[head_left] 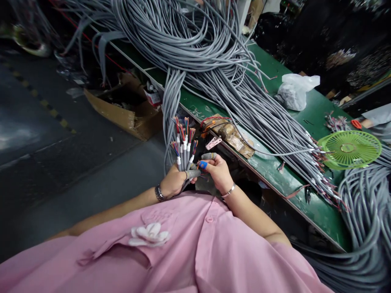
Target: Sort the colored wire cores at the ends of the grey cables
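- cables (pixel 185 154), a grey handful, standing upright in the left hand (pixel 174 182), in front of the pink shirt (pixel 180 240) and just beside the tabletop (pixel 324 103) edge!
- done, by the look of it: several of these ends are opened, coloured wires (pixel 186 123) splaying out above white collars.
- remaining, i'd judge: whatever sits low by the right hand (pixel 221 175), where a few thin strands show, too small to read.
- across the tabletop, a long row of grey cable (pixel 256 116) shows white ends and coloured tips near the green fan (pixel 351 148); whether those are finished, i can't say.
- now the pose: left forearm reaching in from the side, fingers curled snugly round the bundle, grey-covered thumb lying across it.
- right elbow bent, wrist angled inward, fingers nearly together beside the bundle, blue-wrapped thumb meeting a grey-covered finger; can't tell whether a strand is caught between them.
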